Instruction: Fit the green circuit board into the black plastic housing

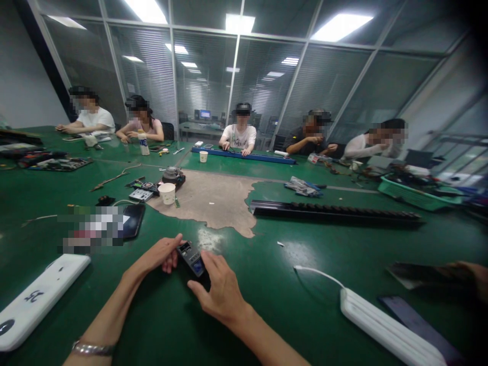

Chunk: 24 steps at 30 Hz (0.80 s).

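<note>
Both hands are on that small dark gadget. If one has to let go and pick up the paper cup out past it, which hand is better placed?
Probably the left hand. The paper cup stands ahead on its side, while the right hand would have to cross over the small dark device that both hands grip.

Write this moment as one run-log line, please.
left hand: holds end of small dark rectangular device | right hand: grips its other end | surface: green table

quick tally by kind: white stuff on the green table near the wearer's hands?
White paper cups: 2
White power strip with cord: 1
White flat rectangular device: 1
Total: 4
Both hands hold a small dark electronic module.
</note>
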Motion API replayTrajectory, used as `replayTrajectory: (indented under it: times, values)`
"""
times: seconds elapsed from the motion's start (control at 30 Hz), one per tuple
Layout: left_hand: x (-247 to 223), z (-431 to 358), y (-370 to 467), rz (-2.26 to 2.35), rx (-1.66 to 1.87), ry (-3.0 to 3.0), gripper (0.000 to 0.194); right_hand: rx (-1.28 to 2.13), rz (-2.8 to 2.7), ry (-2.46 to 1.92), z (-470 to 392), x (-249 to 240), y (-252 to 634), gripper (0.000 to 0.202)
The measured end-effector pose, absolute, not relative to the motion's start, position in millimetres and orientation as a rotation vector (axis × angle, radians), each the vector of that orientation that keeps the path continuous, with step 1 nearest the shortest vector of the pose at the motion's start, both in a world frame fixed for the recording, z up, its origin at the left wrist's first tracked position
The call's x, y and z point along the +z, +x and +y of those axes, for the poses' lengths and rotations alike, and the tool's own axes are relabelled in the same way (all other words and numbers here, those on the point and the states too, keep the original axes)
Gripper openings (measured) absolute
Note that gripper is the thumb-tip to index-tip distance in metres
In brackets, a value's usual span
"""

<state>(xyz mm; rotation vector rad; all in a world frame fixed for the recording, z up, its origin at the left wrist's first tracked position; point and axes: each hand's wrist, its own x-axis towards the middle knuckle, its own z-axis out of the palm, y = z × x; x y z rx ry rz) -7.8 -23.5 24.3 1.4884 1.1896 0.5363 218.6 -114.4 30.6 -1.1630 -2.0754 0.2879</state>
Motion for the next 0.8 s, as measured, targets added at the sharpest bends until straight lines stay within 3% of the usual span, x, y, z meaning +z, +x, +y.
replayTrajectory:
  times: [0.27,0.5,0.8]
  values:
    - [28,-25,-7,1.204,0.541,1.500,0.081,0.310,-2.083,-1.182,-111,17,217,0.061]
    - [27,-25,-8,1.233,0.607,1.435,0.083,0.383,-1.810,-1.158,-107,33,221,0.057]
    - [29,-25,-9,1.217,0.546,1.505,0.075,0.322,-1.673,-1.372,-79,19,250,0.055]
